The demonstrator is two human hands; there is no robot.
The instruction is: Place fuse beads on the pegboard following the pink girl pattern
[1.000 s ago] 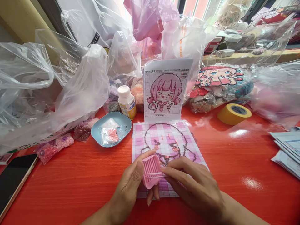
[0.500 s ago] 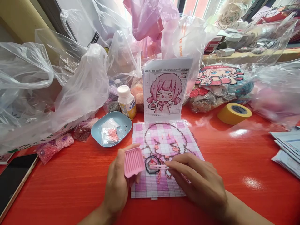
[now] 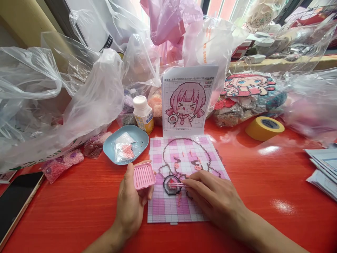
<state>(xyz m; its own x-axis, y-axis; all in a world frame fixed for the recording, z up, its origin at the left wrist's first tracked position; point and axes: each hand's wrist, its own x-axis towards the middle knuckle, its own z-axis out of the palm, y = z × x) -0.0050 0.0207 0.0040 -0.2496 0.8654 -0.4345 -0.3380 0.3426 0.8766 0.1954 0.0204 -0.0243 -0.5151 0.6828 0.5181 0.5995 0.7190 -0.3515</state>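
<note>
Pinching pink tweezers [image 3: 180, 184], the right hand [image 3: 213, 193] is holding their tips at the round bead motif [image 3: 172, 191] on a checkered pegboard [image 3: 160, 211] while the left hand [image 3: 130, 203] is gripping a pink tray [image 3: 144, 175] alongside, light pressure probably keeping that motif undisturbed.

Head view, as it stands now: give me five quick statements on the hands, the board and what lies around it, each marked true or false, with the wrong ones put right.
1. The left hand holds the pink ridged tray. True.
2. The right hand is empty. False: it holds the pink tweezers.
3. The tips of the pink tweezers are at the round motif on the bead board. True.
4. The printed chart lies flat under the bead board. False: it stands up behind it.
5. The yellow tape roll is inside the blue dish. False: it sits on the red table.
</note>
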